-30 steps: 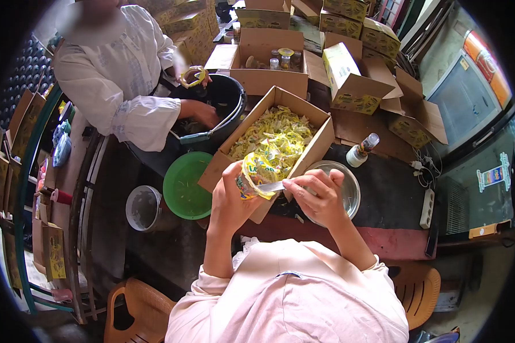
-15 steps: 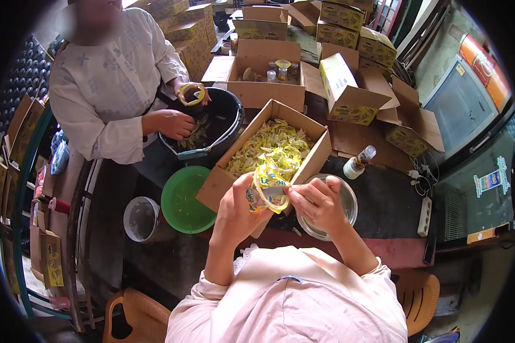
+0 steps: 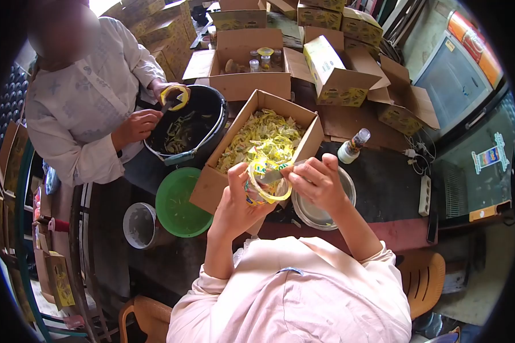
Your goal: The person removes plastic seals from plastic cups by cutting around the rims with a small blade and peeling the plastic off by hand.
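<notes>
Toward the table's (image 3: 383,194) left edge, a co-worker (image 3: 80,91), whose head is blurred and cut off by the frame, holds a yellow-rimmed cup (image 3: 175,98) over a black bucket (image 3: 191,154) with pale green scraps inside. A pale bucket (image 3: 139,226) and a green basin (image 3: 180,200) come next; small pale bits lie in the basin. Right of them, an open carton (image 3: 309,134) holds a heap of yellow strips, its near end partly hidden by the left hand (image 3: 237,200), whose grip closes around a clear plastic cup (image 3: 259,194) with a yellow rim. The right hand (image 3: 320,186) pinches a flat blade (image 3: 273,174) at that rim; its handle is hidden in the fingers. Behind this hand, a clear bowl (image 3: 350,191) is partly covered, its contents unclear. Toward the right edge stand a filled bottle (image 3: 353,146) and a power strip (image 3: 425,195).
</notes>
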Available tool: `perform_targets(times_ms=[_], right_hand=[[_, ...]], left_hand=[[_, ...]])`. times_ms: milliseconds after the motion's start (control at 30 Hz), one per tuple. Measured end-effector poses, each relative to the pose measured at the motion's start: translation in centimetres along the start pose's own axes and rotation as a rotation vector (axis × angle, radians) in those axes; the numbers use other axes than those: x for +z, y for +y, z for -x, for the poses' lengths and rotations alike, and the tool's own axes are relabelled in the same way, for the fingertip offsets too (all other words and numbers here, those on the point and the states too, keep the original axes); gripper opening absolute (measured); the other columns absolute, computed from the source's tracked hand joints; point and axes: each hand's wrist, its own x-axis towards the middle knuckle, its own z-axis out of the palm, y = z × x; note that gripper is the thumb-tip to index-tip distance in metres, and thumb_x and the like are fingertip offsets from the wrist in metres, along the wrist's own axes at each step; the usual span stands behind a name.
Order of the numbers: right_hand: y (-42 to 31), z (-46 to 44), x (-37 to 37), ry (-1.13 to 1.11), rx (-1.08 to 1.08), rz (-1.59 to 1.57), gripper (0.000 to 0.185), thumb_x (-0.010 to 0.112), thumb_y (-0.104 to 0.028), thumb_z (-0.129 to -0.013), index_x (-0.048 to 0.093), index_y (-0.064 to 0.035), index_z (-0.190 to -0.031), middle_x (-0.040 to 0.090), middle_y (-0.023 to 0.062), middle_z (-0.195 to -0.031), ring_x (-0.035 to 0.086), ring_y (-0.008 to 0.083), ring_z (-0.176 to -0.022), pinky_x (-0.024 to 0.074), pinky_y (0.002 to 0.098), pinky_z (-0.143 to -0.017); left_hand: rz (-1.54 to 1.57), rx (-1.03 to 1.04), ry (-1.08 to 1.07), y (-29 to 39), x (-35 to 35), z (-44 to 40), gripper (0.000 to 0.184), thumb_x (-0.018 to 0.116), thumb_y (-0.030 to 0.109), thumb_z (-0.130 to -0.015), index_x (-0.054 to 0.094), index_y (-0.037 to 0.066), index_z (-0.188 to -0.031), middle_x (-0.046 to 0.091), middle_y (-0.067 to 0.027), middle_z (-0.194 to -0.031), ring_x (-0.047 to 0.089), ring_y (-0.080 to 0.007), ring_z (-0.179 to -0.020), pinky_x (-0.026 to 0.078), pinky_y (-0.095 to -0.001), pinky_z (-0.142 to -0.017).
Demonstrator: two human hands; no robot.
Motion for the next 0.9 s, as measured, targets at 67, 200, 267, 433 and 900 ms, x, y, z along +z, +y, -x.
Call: perform_targets(times_ms=[67,200,267,433,900], right_hand=[[0.2,0.0,0.1,0.012,0.002,-0.018,0.017,0.074,-0.014,-0.068,0.057,-0.0145,-0.072,0.054,-0.0074,-0.072,0.051,0.0067,-0.065,0.0283,0.0291,-0.068],[0.7,0.0,-0.6,-0.038,0.056,-0.009,0.014,0.072,-0.015,-0.071,0.058,-0.0143,-0.071,0.055,-0.0081,-0.069,0.05,0.006,-0.064,0.0263,0.03,-0.068],[0.8,0.0,-0.8,-0.048,0.059,-0.012,0.01,0.07,-0.015,-0.072,0.06,-0.0146,-0.074,0.055,-0.0083,-0.07,0.05,0.006,-0.064,0.0263,0.0304,-0.069],[1.2,0.3,-0.7,-0.059,0.039,-0.018,0.012,0.066,-0.017,-0.073,0.066,-0.0158,-0.085,0.056,-0.0082,-0.072,0.05,0.0056,-0.065,0.0262,0.0306,-0.07],[2.9,-0.2,2.2,-0.028,0.35,-0.314,0.023,0.07,-0.008,-0.065,0.07,-0.0201,-0.085,0.057,-0.005,-0.069,0.053,0.011,-0.066,0.0264,0.0322,-0.069]], left_hand=[[0.014,0.059,-0.004,-0.3,-0.1,-0.2,0.074,0.077,0.013,-0.069,0.022,0.004,-0.117,0.057,-0.0194,-0.102,0.062,-0.0283,-0.091,0.05,-0.0352,-0.074],[0.137,-0.061,-0.005,-2.1,-0.4,0.1,0.073,0.076,0.012,-0.07,0.021,0.005,-0.118,0.055,-0.0179,-0.106,0.06,-0.0242,-0.092,0.05,-0.0327,-0.077],[0.145,-0.065,-0.041,-1.8,-0.6,0.0,0.075,0.077,0.013,-0.069,0.021,0.004,-0.118,0.055,-0.0177,-0.106,0.06,-0.0235,-0.093,0.049,-0.0326,-0.077],[0.188,-0.057,-0.087,-1.9,-0.5,-0.1,0.077,0.078,0.014,-0.068,0.022,0.004,-0.12,0.055,-0.0168,-0.106,0.059,-0.0219,-0.094,0.049,-0.0325,-0.08],[0.569,-0.263,-0.098,-5.0,-0.4,-1.7,0.063,0.067,0.001,-0.074,0.024,0.004,-0.119,0.054,-0.0144,-0.107,0.06,-0.0167,-0.089,0.051,-0.0256,-0.072]])
